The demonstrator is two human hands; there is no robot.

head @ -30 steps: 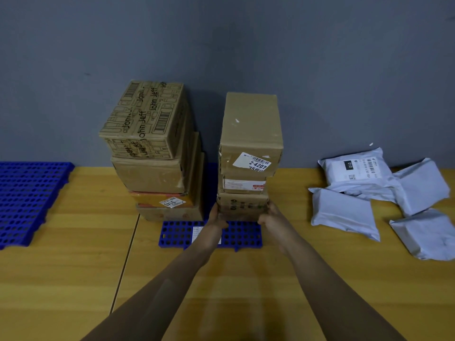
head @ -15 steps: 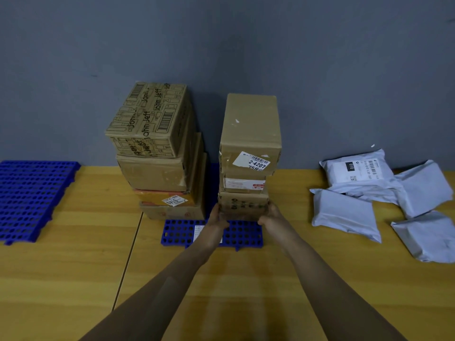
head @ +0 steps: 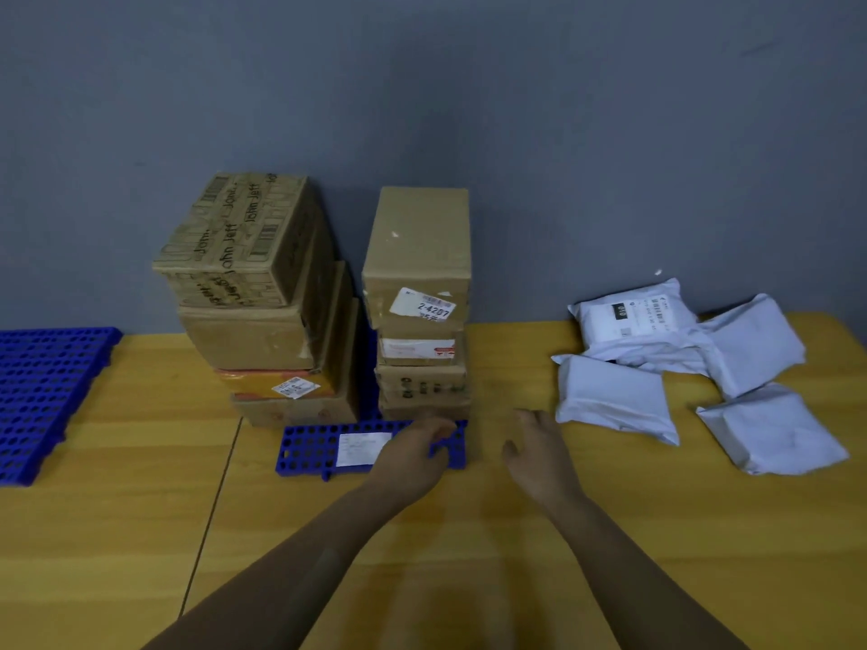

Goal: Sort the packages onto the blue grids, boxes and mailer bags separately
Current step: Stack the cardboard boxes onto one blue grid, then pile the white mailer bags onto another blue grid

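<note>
One box reads "John Jeff"; another's label reads "2-4207". The left hand and right hand are loosely curled, empty.

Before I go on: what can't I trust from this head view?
Head view:
- Middle grid: far part hidden under the boxes.
- Left grid: cut by the left edge.
- Bag label: print too small.
- Left hand: blurred, grip on grid unclear.

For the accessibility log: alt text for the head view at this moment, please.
Empty left hand and right hand hover before two stacks of boxes on a blue grid on a wooden table. White mailer bags lie on the table at right, another grid far left.
</note>
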